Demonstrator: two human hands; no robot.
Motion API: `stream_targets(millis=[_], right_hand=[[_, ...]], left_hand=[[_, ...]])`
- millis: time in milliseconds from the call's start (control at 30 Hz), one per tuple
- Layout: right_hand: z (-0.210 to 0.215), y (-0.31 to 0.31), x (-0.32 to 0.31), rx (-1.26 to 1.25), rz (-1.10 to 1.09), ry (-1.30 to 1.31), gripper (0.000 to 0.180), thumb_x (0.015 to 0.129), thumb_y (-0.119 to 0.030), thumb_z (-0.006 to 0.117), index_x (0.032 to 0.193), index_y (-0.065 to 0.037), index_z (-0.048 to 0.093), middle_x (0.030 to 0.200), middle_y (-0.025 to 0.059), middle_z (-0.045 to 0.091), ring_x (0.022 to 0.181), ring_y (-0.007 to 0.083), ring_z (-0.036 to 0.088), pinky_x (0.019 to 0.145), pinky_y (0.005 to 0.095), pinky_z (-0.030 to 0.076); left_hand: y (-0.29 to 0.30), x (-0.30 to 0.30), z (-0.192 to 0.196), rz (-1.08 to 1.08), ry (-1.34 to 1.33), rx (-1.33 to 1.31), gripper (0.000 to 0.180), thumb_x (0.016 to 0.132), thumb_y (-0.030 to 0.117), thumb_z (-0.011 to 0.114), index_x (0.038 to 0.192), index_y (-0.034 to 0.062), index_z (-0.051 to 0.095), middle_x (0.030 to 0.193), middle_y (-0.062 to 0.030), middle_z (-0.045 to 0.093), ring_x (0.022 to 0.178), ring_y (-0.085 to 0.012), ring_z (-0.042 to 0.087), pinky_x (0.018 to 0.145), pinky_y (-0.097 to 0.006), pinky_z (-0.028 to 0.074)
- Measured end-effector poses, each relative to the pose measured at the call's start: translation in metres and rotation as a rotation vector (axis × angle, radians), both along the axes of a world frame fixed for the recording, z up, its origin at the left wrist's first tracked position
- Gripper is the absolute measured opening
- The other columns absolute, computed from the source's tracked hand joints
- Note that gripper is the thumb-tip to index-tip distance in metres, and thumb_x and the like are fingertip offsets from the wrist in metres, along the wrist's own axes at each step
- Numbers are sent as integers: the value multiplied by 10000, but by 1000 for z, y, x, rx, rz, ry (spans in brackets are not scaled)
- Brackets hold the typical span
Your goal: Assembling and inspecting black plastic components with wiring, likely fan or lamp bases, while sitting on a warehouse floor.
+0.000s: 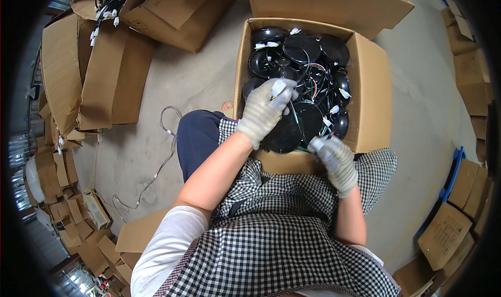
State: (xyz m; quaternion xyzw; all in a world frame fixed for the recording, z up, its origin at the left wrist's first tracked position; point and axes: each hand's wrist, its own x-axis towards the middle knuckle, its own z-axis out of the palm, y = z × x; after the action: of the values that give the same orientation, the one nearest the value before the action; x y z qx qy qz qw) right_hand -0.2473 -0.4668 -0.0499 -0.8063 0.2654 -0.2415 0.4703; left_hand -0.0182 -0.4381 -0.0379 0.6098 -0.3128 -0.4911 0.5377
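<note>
One open cardboard box (373, 98) on the grey floor (177, 78), its near edge between the person's knees. Contents: black round parts (282, 135), packed close, some flat face up, others tilted. Coloured wires (314, 80) tangle across them, mostly right of the middle; white plugs lie about, several along the right-hand side.

Left hand (265, 109), in a striped knit glove, sits over the left half of the box. Its fingers are bent, pinching a white connector (279, 88) above the parts.

Right hand (335, 161), gloved alike, is low at the near right of the box, fingers curled and drawn together. Fingertips blurred; cannot tell whether they grip a plug or a wire.

Person wears a black-and-white checked apron (271, 245) over white sleeves. Left of the knee, a thin cable (155, 179) loops along the floor. Upper left, another carton (115, 78); dark wires with white plugs spill near its top. Far right, a blue bar (455, 166) beside stacked cardboard (446, 234).
</note>
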Motion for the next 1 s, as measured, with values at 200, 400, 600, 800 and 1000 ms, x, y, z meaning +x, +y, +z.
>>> stream_targets(millis=[200,400,600,800,1000], right_hand=[[4,33,15,-237,344,446,188,850,-215,557,957,-110,670,892,100,622,791,272,578,666,392,478],[20,37,22,-269,432,538,174,858,-225,544,826,-86,644,885,104,608,798,287,600,692,384,494],[15,39,-51,182,87,-23,358,902,-360,545,973,-25,650,1134,174,596,752,212,609,659,339,509],[47,46,-71,717,-513,-588,491,907,-433,561,986,48,617,950,165,604,534,92,475,515,229,401],[80,48,-74,608,-603,-235,418,919,-406,560,907,-3,670,552,-21,468,448,34,359,436,202,258]], left_hand=[[-81,-28,-24,-435,-915,362,320,841,217,526,1067,13,625,1019,-225,649,957,-377,625,815,-453,492],[-103,-75,-57,-528,-895,355,464,859,223,515,1236,-42,463,1039,-242,628,988,-364,613,850,-434,481],[-28,-92,-47,-594,-715,-33,400,871,244,578,1233,85,522,1072,-174,604,1002,-339,582,859,-408,454],[11,-102,15,-301,-630,-411,380,799,247,644,1155,119,613,871,-100,623,750,-276,627,660,-325,505],[33,-103,23,-324,-503,-475,343,798,266,688,1085,81,653,892,-81,646,773,-218,642,676,-296,503]])
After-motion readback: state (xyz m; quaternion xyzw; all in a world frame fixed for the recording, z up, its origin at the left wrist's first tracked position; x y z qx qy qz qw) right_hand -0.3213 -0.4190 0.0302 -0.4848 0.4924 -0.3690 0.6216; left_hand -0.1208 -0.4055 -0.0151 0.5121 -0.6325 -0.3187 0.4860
